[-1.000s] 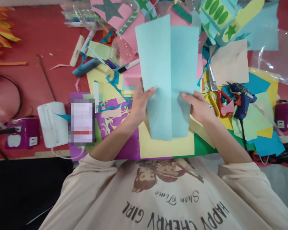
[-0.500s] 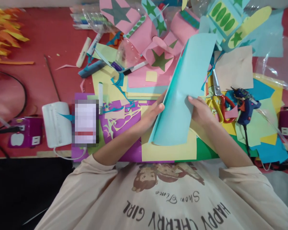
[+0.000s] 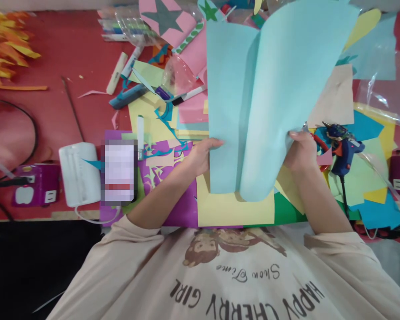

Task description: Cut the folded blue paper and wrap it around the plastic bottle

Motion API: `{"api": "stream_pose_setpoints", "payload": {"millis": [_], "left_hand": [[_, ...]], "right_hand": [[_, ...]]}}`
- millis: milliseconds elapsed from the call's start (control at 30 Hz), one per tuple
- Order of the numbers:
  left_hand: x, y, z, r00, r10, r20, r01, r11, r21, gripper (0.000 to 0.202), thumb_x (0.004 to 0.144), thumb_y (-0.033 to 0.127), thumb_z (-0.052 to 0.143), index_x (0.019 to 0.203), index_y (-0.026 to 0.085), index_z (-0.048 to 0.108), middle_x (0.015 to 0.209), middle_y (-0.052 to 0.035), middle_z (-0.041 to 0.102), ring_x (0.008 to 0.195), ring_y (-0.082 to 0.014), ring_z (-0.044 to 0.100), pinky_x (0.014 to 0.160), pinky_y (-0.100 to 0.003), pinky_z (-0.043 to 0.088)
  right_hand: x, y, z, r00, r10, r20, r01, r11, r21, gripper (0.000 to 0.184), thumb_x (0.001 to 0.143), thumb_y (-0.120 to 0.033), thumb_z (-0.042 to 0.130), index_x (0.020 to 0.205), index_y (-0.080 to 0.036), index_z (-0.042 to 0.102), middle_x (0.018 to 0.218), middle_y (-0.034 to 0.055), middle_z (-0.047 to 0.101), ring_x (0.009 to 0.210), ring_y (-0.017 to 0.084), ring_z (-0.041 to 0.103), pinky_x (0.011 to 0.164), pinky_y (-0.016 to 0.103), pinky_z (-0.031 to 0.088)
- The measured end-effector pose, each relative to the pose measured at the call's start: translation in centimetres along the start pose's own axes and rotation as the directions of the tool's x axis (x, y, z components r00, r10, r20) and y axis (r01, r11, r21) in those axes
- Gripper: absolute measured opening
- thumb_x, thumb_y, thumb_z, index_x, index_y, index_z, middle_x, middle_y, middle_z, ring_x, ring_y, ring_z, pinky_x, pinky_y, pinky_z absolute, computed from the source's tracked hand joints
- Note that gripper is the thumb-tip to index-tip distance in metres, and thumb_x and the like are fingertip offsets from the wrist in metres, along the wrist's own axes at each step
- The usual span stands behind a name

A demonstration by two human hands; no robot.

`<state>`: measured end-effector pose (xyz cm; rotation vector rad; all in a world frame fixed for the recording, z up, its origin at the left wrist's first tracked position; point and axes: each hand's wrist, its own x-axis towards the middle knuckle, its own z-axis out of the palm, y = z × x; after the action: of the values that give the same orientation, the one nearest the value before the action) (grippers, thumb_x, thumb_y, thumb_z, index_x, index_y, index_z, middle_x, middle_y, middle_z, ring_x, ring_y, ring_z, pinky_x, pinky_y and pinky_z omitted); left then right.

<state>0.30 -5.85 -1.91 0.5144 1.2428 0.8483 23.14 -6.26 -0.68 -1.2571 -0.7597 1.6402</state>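
A large sheet of light blue paper (image 3: 230, 98) is held up in front of me, its right part curling over toward the middle. My left hand (image 3: 203, 155) pinches its left edge, thumb on the near face and fingers mostly behind it. At the right edge, my right hand (image 3: 302, 151) grips the sheet, with the thumb on top and the other fingers partly hidden. Beneath the sheet's lower edge lies a yellow sheet (image 3: 236, 211) at the table's front. Scissors with red handles (image 3: 320, 144) are partly covered beside my right hand.
A blue glue gun (image 3: 343, 155) lies right of my right hand among paper scraps. At the left are a phone (image 3: 120, 171), a white box with a cable (image 3: 80, 175) and several markers (image 3: 116, 73). Pink paper pieces with stars (image 3: 162, 20) stand at the back.
The blue paper has been opened out from a narrow fold into a wide sheet. My right hand has moved right with its edge, and my left hand has shifted slightly left.
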Motion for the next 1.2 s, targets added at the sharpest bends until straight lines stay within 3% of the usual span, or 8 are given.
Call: {"api": "stream_pose_setpoints", "payload": {"millis": [100,200,500,667,767,900,1033,1200], "left_hand": [[0.2,0.7,0.0,0.997,-0.062,0.044,0.063,0.998,-0.028,0.015,0.065,0.023,0.053,0.070,0.017,0.066,0.065,-0.0017,0.069,0.085,-0.0279,0.072,0.085,-0.044,0.059],[0.6,1.7,-0.6,0.996,-0.084,-0.032,0.082,0.995,-0.060,0.018,0.068,0.020,0.051,0.075,0.016,0.066,0.067,-0.0020,0.069,0.087,-0.0267,0.072,0.087,-0.042,0.058],[0.6,3.3,-1.9,0.999,-0.019,-0.050,0.015,0.997,-0.070,0.009,0.067,0.017,0.057,0.072,0.016,0.065,0.068,-0.0025,0.071,0.089,-0.0263,0.073,0.089,-0.041,0.059],[-0.2,2.9,-2.7,0.990,0.067,-0.122,-0.082,0.990,-0.117,0.012,0.071,0.018,0.057,0.080,0.017,0.065,0.076,-0.0014,0.072,0.103,-0.0263,0.070,0.096,-0.041,0.056],[-0.6,2.4,-3.5,0.958,0.175,-0.229,-0.209,0.968,-0.136,0.012,0.072,0.020,0.060,0.083,0.017,0.065,0.084,-0.0015,0.073,0.112,-0.0261,0.066,0.101,-0.040,0.053],[-0.8,1.7,-4.3,0.880,0.330,-0.341,-0.399,0.904,-0.155,0.013,0.072,0.022,0.063,0.084,0.019,0.064,0.088,-0.0005,0.073,0.119,-0.0248,0.061,0.106,-0.037,0.050],[-0.6,1.0,-4.6,0.860,0.406,-0.310,-0.472,0.864,-0.178,0.013,0.080,0.029,0.059,0.088,0.021,0.066,0.090,0.0011,0.074,0.122,-0.0209,0.059,0.107,-0.032,0.048],[-0.4,0.0,-4.4,0.892,0.374,-0.255,-0.425,0.885,-0.188,0.013,0.085,0.031,0.057,0.090,0.025,0.068,0.099,0.0031,0.074,0.126,-0.0176,0.056,0.106,-0.025,0.047]], "right_hand": [[0.8,0.0,-0.5,0.995,-0.035,-0.089,0.037,0.999,0.022,0.022,0.060,-0.037,0.065,0.077,-0.024,0.062,0.084,0.0013,0.072,0.092,0.026,0.068,0.072,0.040,0.059],[1.4,0.1,-0.7,0.971,-0.094,-0.219,0.097,0.995,0.002,0.021,0.059,-0.031,0.072,0.076,-0.023,0.063,0.082,-0.0005,0.071,0.077,0.019,0.066,0.070,0.035,0.058],[2.4,1.1,-1.2,0.913,-0.388,-0.128,0.319,0.873,-0.370,0.019,0.081,-0.040,0.063,0.093,-0.026,0.063,0.086,-0.0012,0.063,0.080,0.015,0.063,0.075,0.032,0.054],[0.2,-1.8,-1.4,0.845,-0.527,-0.092,0.404,0.740,-0.537,0.022,0.088,-0.032,0.056,0.107,-0.024,0.064,0.079,-0.0011,0.060,0.066,0.011,0.057,0.069,0.029,0.051],[-3.4,-4.5,-2.1,0.831,-0.555,-0.037,0.268,0.457,-0.848,0.028,0.085,-0.032,0.061,0.111,-0.023,0.067,0.090,0.0021,0.067,0.074,0.013,0.062,0.071,0.029,0.051],[-7.0,-5.3,-4.4,0.895,-0.423,-0.139,-0.091,0.133,-0.987,0.036,0.082,-0.038,0.061,0.115,-0.024,0.067,0.090,0.0043,0.070,0.070,0.020,0.064,0.070,0.037,0.052],[-7.6,-3.0,-6.1,0.930,-0.241,-0.279,-0.264,0.094,-0.960,0.061,0.080,-0.041,0.059,0.137,-0.018,0.053,0.103,0.0117,0.070,0.084,0.029,0.068,0.079,0.046,0.054],[-6.5,-0.6,-5.7,0.918,-0.281,-0.279,-0.308,-0.064,-0.949,0.069,0.083,-0.033,0.055,0.146,-0.010,0.038,0.116,0.0200,0.064,0.107,0.039,0.064,0.088,0.050,0.052]]}}
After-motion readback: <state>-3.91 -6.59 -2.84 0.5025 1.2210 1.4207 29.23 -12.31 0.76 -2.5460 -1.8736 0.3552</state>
